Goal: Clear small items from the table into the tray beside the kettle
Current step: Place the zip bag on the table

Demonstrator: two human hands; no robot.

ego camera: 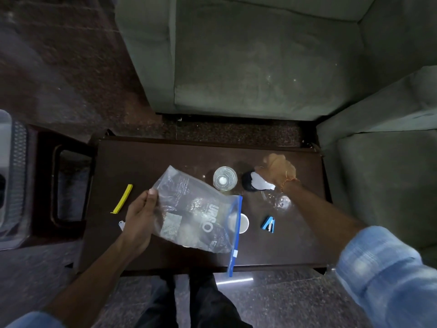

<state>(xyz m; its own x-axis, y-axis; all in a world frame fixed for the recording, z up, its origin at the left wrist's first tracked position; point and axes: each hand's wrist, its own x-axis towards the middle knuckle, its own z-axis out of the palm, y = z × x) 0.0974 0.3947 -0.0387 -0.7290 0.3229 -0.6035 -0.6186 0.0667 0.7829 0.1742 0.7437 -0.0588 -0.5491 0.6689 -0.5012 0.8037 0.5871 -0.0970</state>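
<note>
Barely begun: your left hand (139, 217) pinches the bag (196, 209), your right hand (277, 170) grips crumpled paper (261, 183); stapler (268, 224) and yellow clip (123, 201) remain on the surface (142, 157).

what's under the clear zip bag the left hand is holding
Under the bag, a white round lid or cup pokes out at its blue zip edge. The rest shows only as blurry shapes through the plastic over the table.

Dim, soft-focused, wide-angle edge distortion

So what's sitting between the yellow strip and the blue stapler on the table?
In the head view, the clear zip bag, held by the left hand, spans most of that stretch; a white round lid peeks out beside the blue stapler. The yellow strip lies left.
</note>
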